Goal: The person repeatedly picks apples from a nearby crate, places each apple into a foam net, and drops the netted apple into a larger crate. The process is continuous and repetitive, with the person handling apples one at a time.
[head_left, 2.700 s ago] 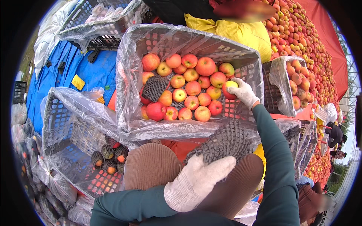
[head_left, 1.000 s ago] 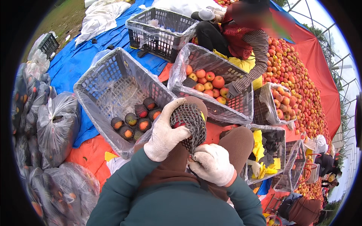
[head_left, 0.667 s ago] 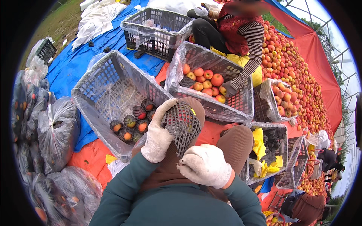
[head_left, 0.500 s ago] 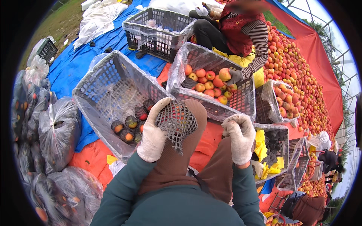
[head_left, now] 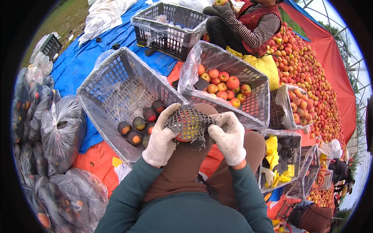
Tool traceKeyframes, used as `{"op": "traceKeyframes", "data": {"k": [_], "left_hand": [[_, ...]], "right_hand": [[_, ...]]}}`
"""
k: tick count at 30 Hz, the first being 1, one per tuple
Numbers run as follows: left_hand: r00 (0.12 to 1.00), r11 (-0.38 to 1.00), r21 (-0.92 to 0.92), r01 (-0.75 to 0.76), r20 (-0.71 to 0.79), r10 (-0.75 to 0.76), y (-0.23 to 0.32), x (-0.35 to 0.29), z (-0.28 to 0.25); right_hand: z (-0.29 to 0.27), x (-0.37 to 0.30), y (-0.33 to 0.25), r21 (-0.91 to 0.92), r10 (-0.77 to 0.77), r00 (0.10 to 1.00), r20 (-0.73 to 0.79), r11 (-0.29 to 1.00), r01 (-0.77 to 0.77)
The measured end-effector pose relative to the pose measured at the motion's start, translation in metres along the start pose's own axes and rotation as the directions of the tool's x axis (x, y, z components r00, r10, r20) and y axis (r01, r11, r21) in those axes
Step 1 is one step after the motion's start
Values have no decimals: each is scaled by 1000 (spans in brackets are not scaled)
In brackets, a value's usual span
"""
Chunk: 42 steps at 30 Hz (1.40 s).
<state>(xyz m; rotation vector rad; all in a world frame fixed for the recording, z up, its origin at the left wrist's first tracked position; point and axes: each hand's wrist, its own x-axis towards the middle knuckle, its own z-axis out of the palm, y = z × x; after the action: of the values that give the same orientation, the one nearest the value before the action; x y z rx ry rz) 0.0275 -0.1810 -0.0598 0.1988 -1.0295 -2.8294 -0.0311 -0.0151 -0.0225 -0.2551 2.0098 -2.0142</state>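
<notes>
My gloved left hand (head_left: 160, 140) is wrapped round an apple (head_left: 181, 137) above my knee. A dark grey foam net (head_left: 183, 119) covers most of the fruit, leaving some red and yellow skin bare on the near side. From the other side, my gloved right hand (head_left: 229, 136) pinches the net's edge between thumb and fingers. Just beyond my left hand, a plastic-lined crate (head_left: 100, 131) holds several netted apples (head_left: 138, 123) in its near right corner.
Bare apples (head_left: 232, 82) fill part of another lined crate (head_left: 261, 110) ahead. Right of my knee, a crate contains dark nets and yellow pieces (head_left: 273, 155). A person (head_left: 258, 27) sits beyond, holding an apple, beside a large apple heap (head_left: 311, 66). Filled bags (head_left: 62, 136) stand left.
My right hand has moved left from near my right knee onto the net. The net now spreads over the apple. The other person's hand has lifted an apple out of the crate.
</notes>
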Motion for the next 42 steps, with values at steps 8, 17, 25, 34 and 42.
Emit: {"op": "traceKeyframes", "data": {"k": [8, 17, 25, 34, 42], "left_hand": [[999, 982, -184, 32, 23, -28, 12, 16, -17], [933, 726, 682, 83, -310, 185, 83, 130, -176], [710, 57, 749, 660, -647, 278, 22, 157, -333], [843, -491, 687, 536, -464, 271, -19, 118, -382], [786, -611, 624, 487, -618, -4, -11, 139, -438]], "right_hand": [[-9, 33, 8, 642, -75, 995, 67, 767, 15], [-30, 21, 30, 232, -8, 980, -200, 971, 55], [-108, -7, 56, 62, 6, 810, -586, 997, 37], [-176, -20, 53, 110, 102, 620, -778, 994, -25], [-333, -110, 84, -24, -20, 287, -958, 1000, -10]]}}
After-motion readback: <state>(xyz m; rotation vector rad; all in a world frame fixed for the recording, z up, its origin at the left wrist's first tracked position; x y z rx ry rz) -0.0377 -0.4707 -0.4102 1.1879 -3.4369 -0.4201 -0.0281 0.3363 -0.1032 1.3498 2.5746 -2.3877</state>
